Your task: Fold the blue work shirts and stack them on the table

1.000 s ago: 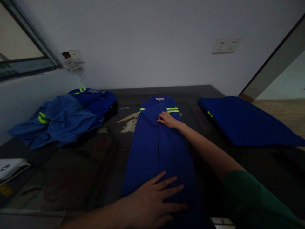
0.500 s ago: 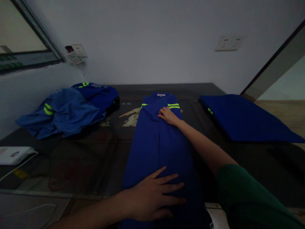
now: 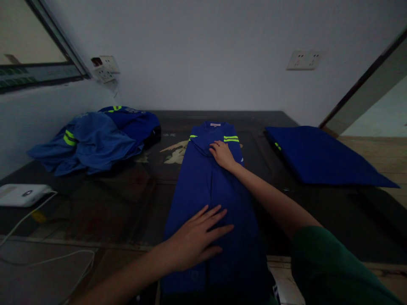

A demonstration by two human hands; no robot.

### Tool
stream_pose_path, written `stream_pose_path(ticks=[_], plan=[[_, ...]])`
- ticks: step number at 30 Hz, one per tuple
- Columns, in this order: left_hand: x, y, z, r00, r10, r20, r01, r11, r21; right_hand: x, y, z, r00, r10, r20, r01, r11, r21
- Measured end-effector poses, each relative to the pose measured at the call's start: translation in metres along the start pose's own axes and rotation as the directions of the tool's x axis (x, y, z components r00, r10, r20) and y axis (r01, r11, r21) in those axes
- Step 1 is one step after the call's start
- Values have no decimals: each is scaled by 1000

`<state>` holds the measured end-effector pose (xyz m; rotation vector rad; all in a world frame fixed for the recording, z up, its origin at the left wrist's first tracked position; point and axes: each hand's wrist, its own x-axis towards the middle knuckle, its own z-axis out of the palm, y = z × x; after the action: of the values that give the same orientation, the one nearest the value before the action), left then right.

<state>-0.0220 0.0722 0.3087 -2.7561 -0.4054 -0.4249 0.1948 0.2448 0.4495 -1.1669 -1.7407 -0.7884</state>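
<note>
A blue shirt (image 3: pixel 193 186) with yellow-green stripes lies face down in a long, narrow fold on the dark table (image 3: pixel 127 207), its collar and label at the far end. My left hand (image 3: pixel 200 237) lies flat on the near part of the shirt, fingers spread, across the seam where the folded sides meet. Farther up, my right hand (image 3: pixel 222 153) rests palm down near the folded sleeve below the collar. Its fingers are slightly bent and apart, with no cloth gripped between them. The shirt's near end hangs over the table's front edge.
On the left lies a crumpled heap of blue clothes (image 3: pixel 92 142). A flat folded blue garment (image 3: pixel 324 156) sits on the right. A white device (image 3: pixel 23 195) with a white cable is at the left edge. Sockets (image 3: pixel 304 60) are on the wall behind.
My left hand has slid a little up the shirt toward the collar, its fingers closer together. My right hand has stayed near the sleeve fold. The view has shifted slightly.
</note>
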Motion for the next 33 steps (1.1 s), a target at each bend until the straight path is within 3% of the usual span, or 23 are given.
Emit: stream_pose_path(ticks=[4,8,13,17,20,22,25,28,30,33], plan=[[-1,-4,10,1000,4,6,-5,996,94,-10,-12,4,977,47,206,-46,999,-12],[1,-3,13,999,9,45,-15,992,129,-11,-12,4,963,53,263,-39,997,-59],[2,-3,10,1000,24,17,-25,998,63,-12,-13,0,983,20,185,-15,999,-28],[-19,-12,-13,999,-10,-54,4,994,-106,-29,-21,-16,996,-69,55,64,994,85],[-57,-23,-25,971,-111,-213,82,987,-141,-69,-29,-44,984,-178,-12,176,958,226],[-85,-29,-22,967,-102,-233,86,993,-78,-109,-34,-71,964,-266,-3,253,915,314],[-116,-32,-6,987,-20,-161,38,993,112,-179,-37,-117,912,-365,185,273,879,391],[-124,-32,12,990,42,-136,5,944,331,-243,-33,-151,803,-389,451,222,899,379],[-119,-34,21,987,67,-145,4,898,440,-275,-29,-157,768,-369,524,241,924,297],[-109,-36,28,983,113,-142,-24,855,518,-304,-25,-145,825,-326,461,329,941,76]])
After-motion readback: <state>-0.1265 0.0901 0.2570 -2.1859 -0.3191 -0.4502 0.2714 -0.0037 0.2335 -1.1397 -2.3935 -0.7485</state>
